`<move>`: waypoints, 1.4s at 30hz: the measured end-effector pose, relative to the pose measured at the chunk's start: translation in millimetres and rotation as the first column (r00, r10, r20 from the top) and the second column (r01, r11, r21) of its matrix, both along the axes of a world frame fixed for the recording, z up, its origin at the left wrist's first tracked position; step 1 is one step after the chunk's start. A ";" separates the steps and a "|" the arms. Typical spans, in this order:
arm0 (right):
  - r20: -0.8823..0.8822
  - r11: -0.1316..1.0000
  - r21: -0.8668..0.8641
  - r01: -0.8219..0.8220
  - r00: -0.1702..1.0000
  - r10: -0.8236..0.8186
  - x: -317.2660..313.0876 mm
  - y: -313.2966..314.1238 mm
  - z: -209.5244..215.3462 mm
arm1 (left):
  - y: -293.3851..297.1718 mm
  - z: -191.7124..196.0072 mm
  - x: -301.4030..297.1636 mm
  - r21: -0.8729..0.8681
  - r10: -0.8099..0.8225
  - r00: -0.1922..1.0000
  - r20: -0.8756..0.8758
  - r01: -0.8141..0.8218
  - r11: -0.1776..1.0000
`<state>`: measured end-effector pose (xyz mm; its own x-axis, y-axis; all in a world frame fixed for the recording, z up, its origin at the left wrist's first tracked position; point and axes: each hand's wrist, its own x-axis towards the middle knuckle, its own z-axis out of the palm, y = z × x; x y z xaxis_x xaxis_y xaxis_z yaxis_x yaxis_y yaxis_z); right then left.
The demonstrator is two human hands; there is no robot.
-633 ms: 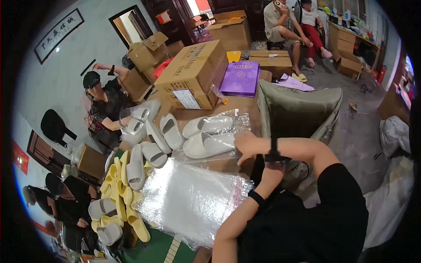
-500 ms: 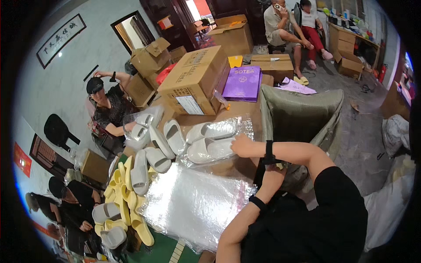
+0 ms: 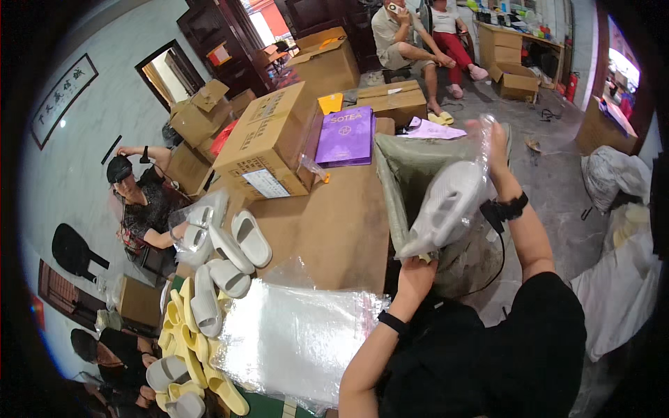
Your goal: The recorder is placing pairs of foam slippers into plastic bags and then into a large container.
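Note:
A pair of light grey slippers (image 3: 447,203) in a clear plastic bag is held up in front of me, tilted, over an open greyish-green sack (image 3: 391,202). My right hand (image 3: 497,150) grips the bag's upper end. My left hand (image 3: 417,277) is closed at the lower end, its fingers partly hidden by the bag. On the table (image 3: 341,230) lies a stack of clear plastic bags (image 3: 293,341) beside my left forearm. Several loose grey slippers (image 3: 251,238) stand past it, and a heap of yellow slippers (image 3: 182,324) lies to the left.
Across the table a seated person (image 3: 143,191) handles another bagged grey pair. A large carton (image 3: 268,143) and a purple box (image 3: 345,136) stand at the back. Two people sit farther off. White sacks (image 3: 617,279) line the right. Other workers sit at lower left.
The bagged slippers have come up off the table and moved right, over the open sack. My right hand has risen with them, and the view has shifted to the right.

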<state>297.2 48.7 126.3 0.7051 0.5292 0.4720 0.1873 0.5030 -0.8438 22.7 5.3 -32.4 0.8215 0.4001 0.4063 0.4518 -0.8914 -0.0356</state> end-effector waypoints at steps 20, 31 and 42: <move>0.687 0.601 -0.726 0.334 0.392 0.612 -20.3 8.7 -107.6 | -0.4 31.1 -8.6 -0.059 -0.028 0.984 -0.177 0.018 0.998; 0.244 -0.176 -0.740 0.650 0.502 0.830 -19.9 -41.7 -96.6 | -2.9 27.5 6.1 -0.020 -0.057 0.995 -0.083 0.056 0.998; 0.753 0.775 -0.631 0.014 0.249 0.609 -164.2 -45.5 -63.6 | -68.0 105.9 -101.4 -0.132 0.459 0.873 -0.163 -0.481 0.867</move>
<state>133.0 3.2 62.7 -0.2737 0.9188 0.2842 0.8710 0.3622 -0.3321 -78.7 -62.7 73.6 0.5577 0.8030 0.2101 0.8202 -0.5721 0.0094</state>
